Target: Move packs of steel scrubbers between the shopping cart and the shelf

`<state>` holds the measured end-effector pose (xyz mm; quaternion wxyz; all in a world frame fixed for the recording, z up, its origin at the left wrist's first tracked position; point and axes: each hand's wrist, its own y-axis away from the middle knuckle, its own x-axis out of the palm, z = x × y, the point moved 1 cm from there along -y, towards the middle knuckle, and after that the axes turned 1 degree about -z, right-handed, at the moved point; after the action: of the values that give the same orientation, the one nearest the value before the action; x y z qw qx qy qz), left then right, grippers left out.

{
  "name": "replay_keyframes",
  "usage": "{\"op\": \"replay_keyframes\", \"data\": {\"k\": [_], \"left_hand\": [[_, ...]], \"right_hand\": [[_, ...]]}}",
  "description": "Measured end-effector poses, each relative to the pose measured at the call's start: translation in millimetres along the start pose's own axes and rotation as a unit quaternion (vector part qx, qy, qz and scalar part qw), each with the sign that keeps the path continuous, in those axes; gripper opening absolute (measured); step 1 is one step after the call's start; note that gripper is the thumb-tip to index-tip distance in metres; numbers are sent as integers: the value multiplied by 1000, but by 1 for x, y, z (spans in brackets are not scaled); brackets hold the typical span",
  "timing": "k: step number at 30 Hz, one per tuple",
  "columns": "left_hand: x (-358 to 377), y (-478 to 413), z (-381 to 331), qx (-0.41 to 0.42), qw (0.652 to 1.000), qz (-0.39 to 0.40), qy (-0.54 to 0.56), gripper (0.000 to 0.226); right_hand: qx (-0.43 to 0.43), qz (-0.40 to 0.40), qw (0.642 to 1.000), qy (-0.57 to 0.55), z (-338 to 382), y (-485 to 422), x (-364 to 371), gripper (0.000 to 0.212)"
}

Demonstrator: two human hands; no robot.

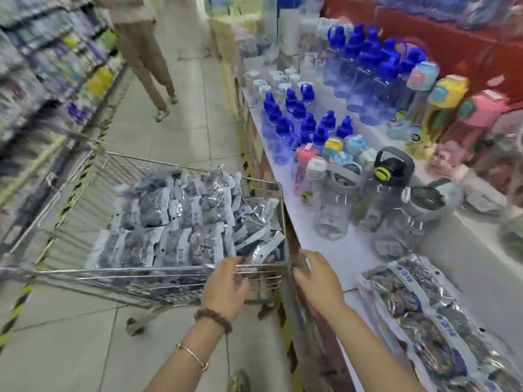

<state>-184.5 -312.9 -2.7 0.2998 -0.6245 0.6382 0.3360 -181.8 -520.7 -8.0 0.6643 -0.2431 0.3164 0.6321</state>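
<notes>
A wire shopping cart (85,176) stands in the aisle, filled with several clear packs of steel scrubbers (184,222). More scrubber packs (424,315) lie on the white shelf top (353,250) at the lower right. My left hand (226,287) reaches over the cart's near rim with relaxed fingers and holds nothing. My right hand (317,278) hovers open between the cart's corner and the shelf edge, also holding nothing. The picture is blurred by motion.
Blue-capped bottles (305,120), clear jugs (336,205) and coloured cups (447,91) crowd the shelf beyond the packs. Another person (141,52) walks away up the aisle. Stocked shelves (42,66) line the left side.
</notes>
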Motion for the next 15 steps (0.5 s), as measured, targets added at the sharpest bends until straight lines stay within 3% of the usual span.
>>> {"op": "replay_keyframes", "data": {"k": [15], "left_hand": [[-60,-89,123,-95,995,6,-16,44]], "right_hand": [[-22,156,985,70,106,-110,129,46]]}}
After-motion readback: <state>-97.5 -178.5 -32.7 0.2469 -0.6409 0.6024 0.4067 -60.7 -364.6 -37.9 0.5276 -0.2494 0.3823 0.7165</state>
